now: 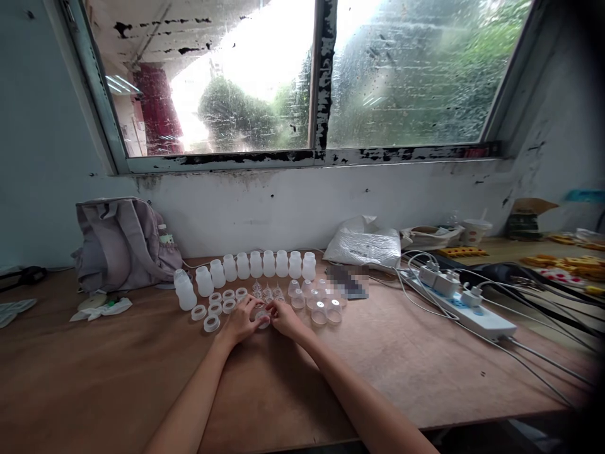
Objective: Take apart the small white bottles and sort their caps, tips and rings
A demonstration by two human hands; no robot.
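Observation:
At the middle of the table, my left hand curves around a translucent bottle ring, its thumb across the ring and its fingers reaching forward. My right hand sits close on the ring's other side, fingers pinched together; what they hold is hidden. Just beyond my fingers stand several clear bottle nipples. Left of my left hand lie several loose screw rings. Clear domed caps are grouped to the right of my right hand. Behind everything runs a curved row of frosted baby bottles, upright.
A grey backpack leans at the back left, with a white tissue before it. At the back right are a silvery bag, a blurred dark flat object and a power strip with trailing cables.

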